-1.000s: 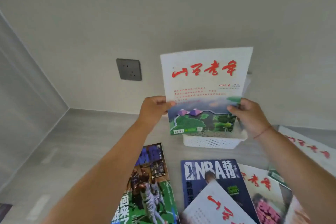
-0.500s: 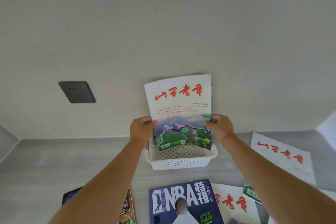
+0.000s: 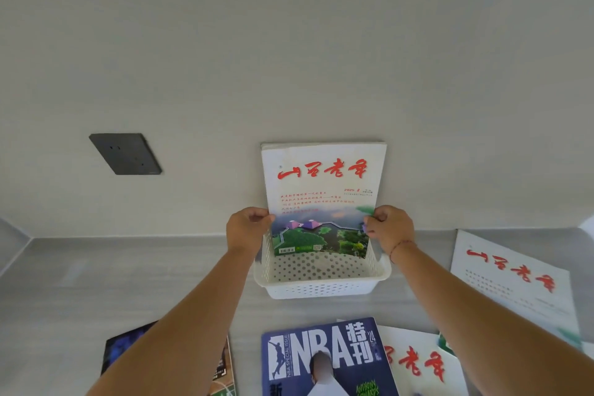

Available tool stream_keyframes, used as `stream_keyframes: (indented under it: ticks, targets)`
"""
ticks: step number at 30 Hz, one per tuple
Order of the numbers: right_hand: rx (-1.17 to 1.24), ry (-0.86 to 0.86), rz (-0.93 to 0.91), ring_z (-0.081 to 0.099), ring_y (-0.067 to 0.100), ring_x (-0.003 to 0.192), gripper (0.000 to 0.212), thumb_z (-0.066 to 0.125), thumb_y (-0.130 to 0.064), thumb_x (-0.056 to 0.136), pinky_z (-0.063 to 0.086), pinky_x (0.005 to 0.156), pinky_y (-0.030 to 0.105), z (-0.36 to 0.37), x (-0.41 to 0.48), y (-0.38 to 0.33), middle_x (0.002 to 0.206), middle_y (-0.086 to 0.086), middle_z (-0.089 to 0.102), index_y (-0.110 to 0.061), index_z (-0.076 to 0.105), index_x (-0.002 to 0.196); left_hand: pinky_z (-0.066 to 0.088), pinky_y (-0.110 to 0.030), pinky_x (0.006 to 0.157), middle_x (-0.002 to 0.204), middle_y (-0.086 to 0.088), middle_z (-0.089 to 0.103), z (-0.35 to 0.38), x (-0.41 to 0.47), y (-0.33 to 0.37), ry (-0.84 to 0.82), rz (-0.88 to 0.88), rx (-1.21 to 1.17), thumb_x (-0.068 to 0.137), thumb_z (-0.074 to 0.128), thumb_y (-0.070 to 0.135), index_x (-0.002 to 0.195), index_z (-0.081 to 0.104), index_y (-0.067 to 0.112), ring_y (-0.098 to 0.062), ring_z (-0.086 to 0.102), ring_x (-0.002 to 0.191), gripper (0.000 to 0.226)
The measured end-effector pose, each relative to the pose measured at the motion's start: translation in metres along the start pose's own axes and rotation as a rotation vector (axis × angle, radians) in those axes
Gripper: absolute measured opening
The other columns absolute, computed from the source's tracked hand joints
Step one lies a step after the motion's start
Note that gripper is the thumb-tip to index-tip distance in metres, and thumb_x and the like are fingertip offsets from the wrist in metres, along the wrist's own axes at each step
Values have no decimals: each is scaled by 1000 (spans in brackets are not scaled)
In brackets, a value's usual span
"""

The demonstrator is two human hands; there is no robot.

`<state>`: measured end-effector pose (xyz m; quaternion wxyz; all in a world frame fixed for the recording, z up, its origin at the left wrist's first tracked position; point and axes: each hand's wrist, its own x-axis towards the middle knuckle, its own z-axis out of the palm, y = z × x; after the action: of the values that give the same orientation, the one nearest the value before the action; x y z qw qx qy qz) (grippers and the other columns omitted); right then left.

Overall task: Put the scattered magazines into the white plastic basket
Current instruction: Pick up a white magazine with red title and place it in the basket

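The step in hand is seating a magazine in the white plastic basket (image 3: pixel 321 283). The left hand (image 3: pixel 246 228) and the right hand (image 3: pixel 390 228) pinch the side edges of the red-titled magazine (image 3: pixel 321 199), each grip closed on the cover, at nine and three o'clock of it. It stands upright with its lower edge inside the basket, at the far wall, against other pages behind it (a thicker stack shows at its top edge).

Next, I judge, both hands need to let go without tipping it forward — then turn to those left on the surface: the NBA magazine (image 3: pixel 324 357) at six o'clock of the basket, a red-titled copy (image 3: pixel 418 363) at five, another white copy (image 3: pixel 511 280) at three and a dark sports magazine (image 3: pixel 128 344) at seven.

Compared with half a second earlier, the magazine sits lower and straighter in the basket, its top no longer bowed — and the view has shifted so the grey wall socket (image 3: pixel 125 154) lies nearer the middle.
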<state>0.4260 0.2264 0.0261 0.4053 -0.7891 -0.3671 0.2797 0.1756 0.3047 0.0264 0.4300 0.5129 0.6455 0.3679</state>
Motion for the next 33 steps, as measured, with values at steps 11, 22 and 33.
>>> stream_keyframes:
  ticks: [11,22,33]
  targets:
    - [137,82,22,69,31,84,5,59,-10,86,55,86,46,4,7,-8,81,14,72,-7,61,90,57,-36,80,84,-2,73,3,11,-4,14,0,16,77,75,21,78,70,19,-21,66,77,5]
    - [77,57,23,70,28,84,11,63,-19,84,55,85,47,-3,20,-11,88,12,73,-9,66,88,55,-31,76,91,-3,73,4,11,-4,32,13,31,80,72,20,88,70,17,-20,66,78,8]
    - [9,204,-166,58,18,87,26,67,-27,81,45,78,30,0,-71,5,102,7,63,-11,63,102,48,-26,78,87,0,70,-81,-77,-85,117,-33,68,80,71,21,95,69,16,-13,63,81,16]
